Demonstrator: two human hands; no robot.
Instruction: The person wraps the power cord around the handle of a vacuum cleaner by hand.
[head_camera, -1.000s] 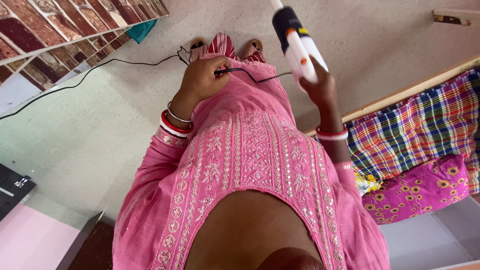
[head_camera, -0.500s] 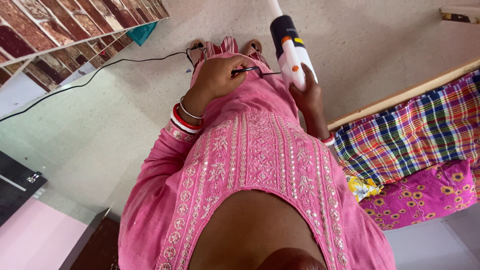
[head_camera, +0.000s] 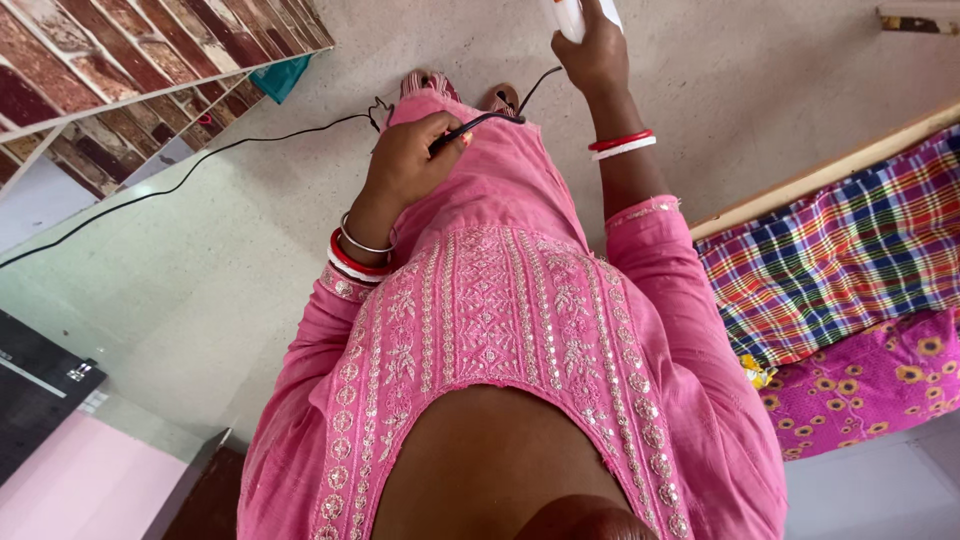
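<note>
You had two hands in view, the left hand (head_camera: 405, 160) and the right hand (head_camera: 595, 55). There was one black cord (head_camera: 200, 170), one white appliance (head_camera: 570, 12), two sandalled feet (head_camera: 505, 97), and two patterned cloths (head_camera: 830, 250).

- The left hand (head_camera: 405, 160) is closed around a thin black cord (head_camera: 478, 122), held against the front of the pink embroidered tunic (head_camera: 500, 320).
- The cord trails from that hand across the pale floor (head_camera: 200, 260) toward the brick-patterned wall (head_camera: 120, 60).
- The right hand (head_camera: 592, 55) is raised at the top edge, gripping a white device (head_camera: 572, 12), mostly cut off by the frame.
- Red and white bangles (head_camera: 622, 145) sit on the right wrist; red, white and metal ones on the left.
- A checked blanket (head_camera: 840, 240) and a magenta flowered cloth (head_camera: 870, 390) lie at the right.
</note>
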